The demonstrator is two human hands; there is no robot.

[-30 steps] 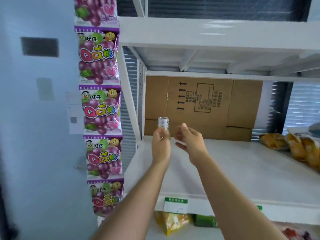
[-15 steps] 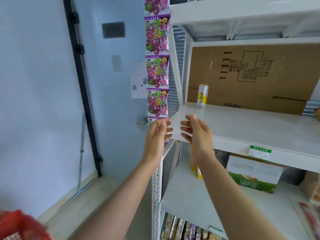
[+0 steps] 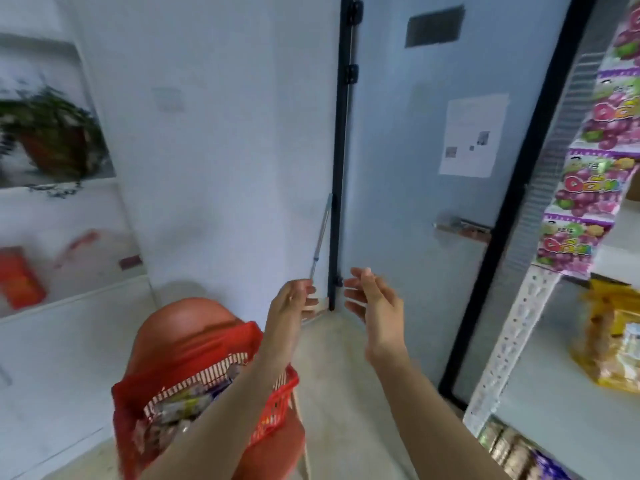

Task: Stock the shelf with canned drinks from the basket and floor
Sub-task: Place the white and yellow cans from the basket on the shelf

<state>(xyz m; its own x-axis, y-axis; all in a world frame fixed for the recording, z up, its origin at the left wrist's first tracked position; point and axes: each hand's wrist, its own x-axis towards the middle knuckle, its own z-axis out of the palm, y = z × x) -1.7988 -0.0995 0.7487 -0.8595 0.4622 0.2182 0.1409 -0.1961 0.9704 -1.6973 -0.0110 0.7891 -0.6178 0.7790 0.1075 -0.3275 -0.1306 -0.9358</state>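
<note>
Head view | both your grips loose and empty: left hand [image 3: 294, 303], right hand [image 3: 375, 303] | red slatted plastic basket [image 3: 277, 401] of pale cans [image 3: 176, 407] lies down-left, nearer your left | can axes blurred.

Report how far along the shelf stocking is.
Done: cannot tell; the shelf part in view shows only snack bags, no cans. In hand: nothing; left hand and right hand are empty, fingers relaxed, near the basket. Left: the basket holds blurred items, so more trips seem likely.
</note>
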